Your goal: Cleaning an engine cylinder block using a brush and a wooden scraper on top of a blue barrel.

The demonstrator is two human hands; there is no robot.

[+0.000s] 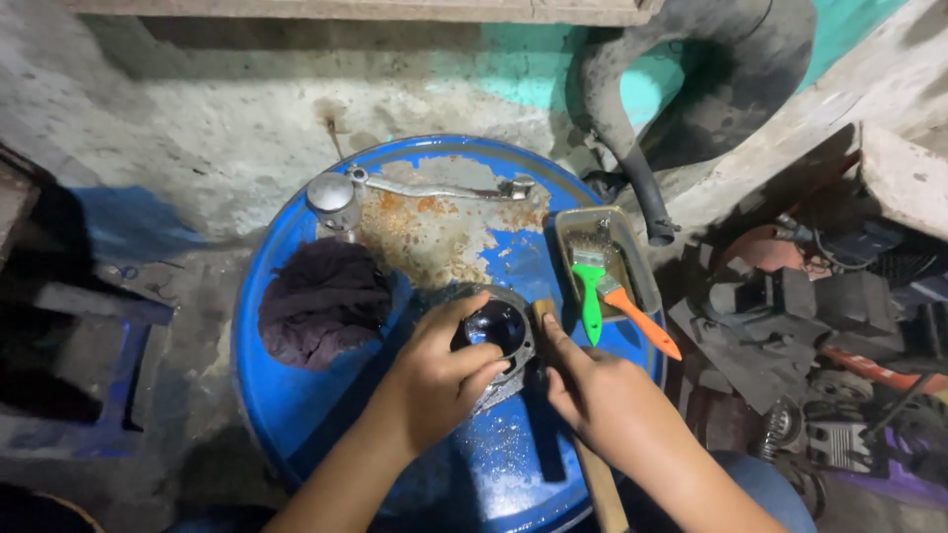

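- Head view looks down on a round blue metal drum top (pixel 296 395), its paint flaked to a rusty, pale patch near the far rim and speckled with grit nearer the person.
- Left hand (pixel 439 380) rests on a dark, ring-shaped metal engine part (pixel 497 331) with a glossy black bore; the fingers are curled around its near edge, gripping it against the drum top.
- Right hand (pixel 592 390) is closed on a wooden handle (pixel 600 484), smooth and pale, whose upper end stands just beside the ring-shaped part.
- Crumpled purple rag (pixel 321 301), soft and folded, lies on the drum's left side.
- Shiny silvery piston (pixel 333 200) stands at the far rim, touching a long, bent metal lever (pixel 444 188).
- Shallow rectangular tray (pixel 642 281) holds two brushes, one with a green plastic handle (pixel 591 301), one with an orange handle (pixel 642 321).
- Black, curved exhaust pipe (pixel 632 148) leans on the rough concrete wall behind.
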